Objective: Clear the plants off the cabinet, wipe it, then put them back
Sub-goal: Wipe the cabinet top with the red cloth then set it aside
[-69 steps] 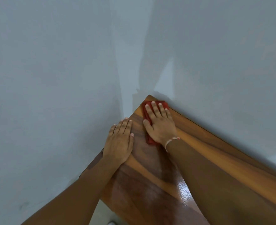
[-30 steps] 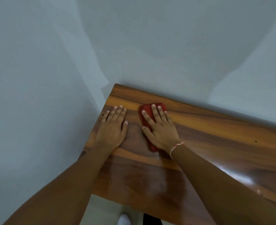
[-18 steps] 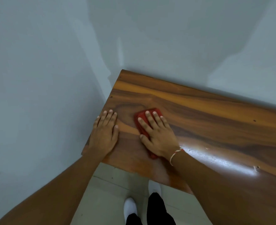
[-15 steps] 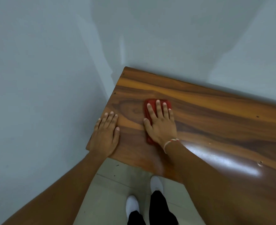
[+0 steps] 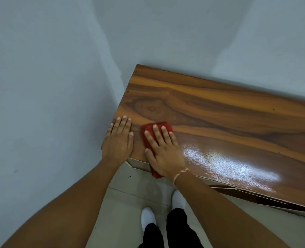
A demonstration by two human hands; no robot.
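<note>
Wiping looks underway on the bare wooden cabinet (image 5: 219,111): right hand (image 5: 163,151) lies flat, fingers (image 5: 157,134) spread and grasping nothing, pressing a red cloth (image 5: 149,130) at its front-left corner, while left hand (image 5: 118,140), open-palmed, braces alongside; no plants visible.

No legible text, label, brand, number or sign on any surface in view.
</note>
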